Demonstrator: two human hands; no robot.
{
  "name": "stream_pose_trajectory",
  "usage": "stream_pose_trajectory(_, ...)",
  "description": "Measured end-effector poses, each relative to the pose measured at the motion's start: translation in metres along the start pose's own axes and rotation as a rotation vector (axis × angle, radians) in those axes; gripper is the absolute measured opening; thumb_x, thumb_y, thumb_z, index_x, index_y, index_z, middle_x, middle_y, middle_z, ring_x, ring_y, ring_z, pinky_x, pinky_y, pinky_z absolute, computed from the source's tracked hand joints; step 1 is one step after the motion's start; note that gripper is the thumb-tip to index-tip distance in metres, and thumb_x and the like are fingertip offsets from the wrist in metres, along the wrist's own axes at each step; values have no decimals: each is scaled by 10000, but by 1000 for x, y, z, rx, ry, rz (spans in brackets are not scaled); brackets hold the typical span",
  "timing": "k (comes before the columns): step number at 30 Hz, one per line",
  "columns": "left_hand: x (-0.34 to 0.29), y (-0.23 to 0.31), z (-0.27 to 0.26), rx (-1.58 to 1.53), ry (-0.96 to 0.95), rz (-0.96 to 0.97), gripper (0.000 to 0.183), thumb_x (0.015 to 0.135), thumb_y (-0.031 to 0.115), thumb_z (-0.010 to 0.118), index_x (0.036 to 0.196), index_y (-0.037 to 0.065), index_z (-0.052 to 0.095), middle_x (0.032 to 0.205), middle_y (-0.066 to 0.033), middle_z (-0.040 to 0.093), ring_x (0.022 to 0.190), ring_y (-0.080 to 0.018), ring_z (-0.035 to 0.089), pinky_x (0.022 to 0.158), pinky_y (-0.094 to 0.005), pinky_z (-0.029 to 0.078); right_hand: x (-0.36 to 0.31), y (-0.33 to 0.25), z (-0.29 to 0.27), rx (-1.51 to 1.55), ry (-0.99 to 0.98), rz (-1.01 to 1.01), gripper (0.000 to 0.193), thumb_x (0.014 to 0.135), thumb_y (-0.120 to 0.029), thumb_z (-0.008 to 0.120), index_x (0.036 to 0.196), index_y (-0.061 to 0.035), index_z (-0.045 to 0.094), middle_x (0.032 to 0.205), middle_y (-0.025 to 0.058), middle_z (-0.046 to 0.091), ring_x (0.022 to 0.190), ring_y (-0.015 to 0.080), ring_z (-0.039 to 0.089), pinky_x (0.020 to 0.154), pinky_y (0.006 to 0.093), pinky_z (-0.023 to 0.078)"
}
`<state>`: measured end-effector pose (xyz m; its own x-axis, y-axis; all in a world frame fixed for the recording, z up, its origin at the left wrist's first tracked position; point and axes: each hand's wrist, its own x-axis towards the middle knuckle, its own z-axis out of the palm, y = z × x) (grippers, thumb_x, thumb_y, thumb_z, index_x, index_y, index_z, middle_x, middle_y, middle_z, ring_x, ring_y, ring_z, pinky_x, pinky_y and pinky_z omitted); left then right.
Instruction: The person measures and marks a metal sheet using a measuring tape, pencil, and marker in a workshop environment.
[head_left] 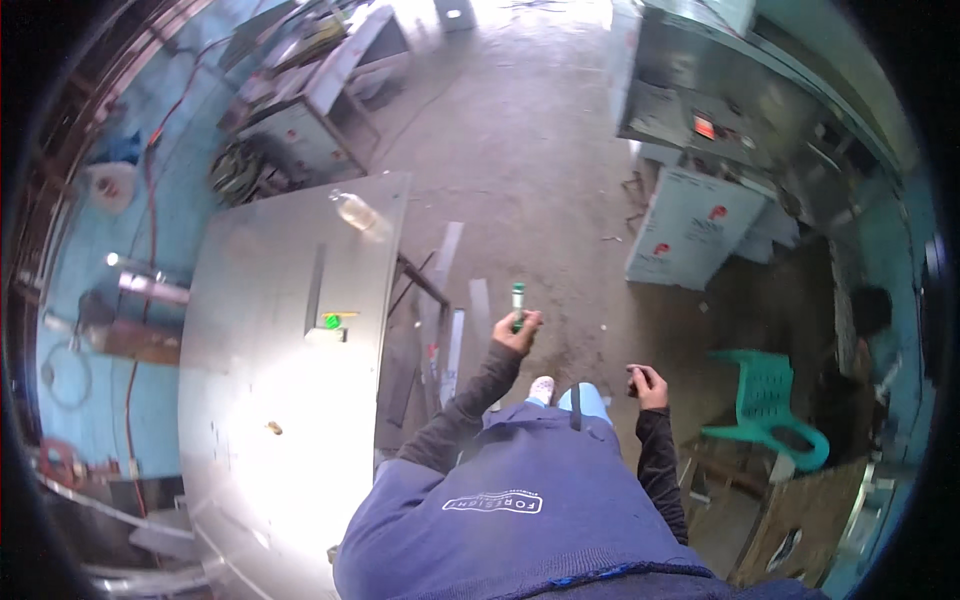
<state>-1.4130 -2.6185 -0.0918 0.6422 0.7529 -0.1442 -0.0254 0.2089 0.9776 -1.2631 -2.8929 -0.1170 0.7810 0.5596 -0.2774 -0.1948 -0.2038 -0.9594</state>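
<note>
My left hand (514, 335) is closed round a small slim green-and-white tube (518, 298), held upright in front of me to the right of the metal table. White shows at its middle and green at its top; my fingers hide its lower part. Farther right, my right hand (650, 388) hangs beside my leg with its fingers curled together. Something dark shows by the fingertips, too small to make out.
A shiny metal table (230, 300) stands at my left, bearing a clear bottle (358, 212), a small green item (333, 322) and a metal square (316, 275). Metal strips (452, 255) lie beside it. To the right are a green plastic chair (765, 400) and a film-covered panel (690, 230).
</note>
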Motion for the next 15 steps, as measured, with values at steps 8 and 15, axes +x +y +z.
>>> stream_pose_trajectory(8, -36, -6, -32, -116, 546, -133, 210, 877, 246, 650, 828, 43, 625, 616, 42, 521, 462, -36, 431, 415, -211, 332, 161, -19, 38, -189, -463, 18, 190, 910, -192, 583, 948, -27, 668, 699, -1, 585, 580, 69, 528, 511, 227, 440)
stream_pose_trajectory(15, -206, -56, -35, -329, 1342, -104, 198, 871, 246, 643, 847, 55, 599, 579, 29, 489, 409, -50, 405, 356, -227, 294, 241, -99, 217, -400, -1033, -310, 169, 894, -139, 565, 959, -6, 646, 700, 29, 592, 586, 82, 532, 531, 250, 444)
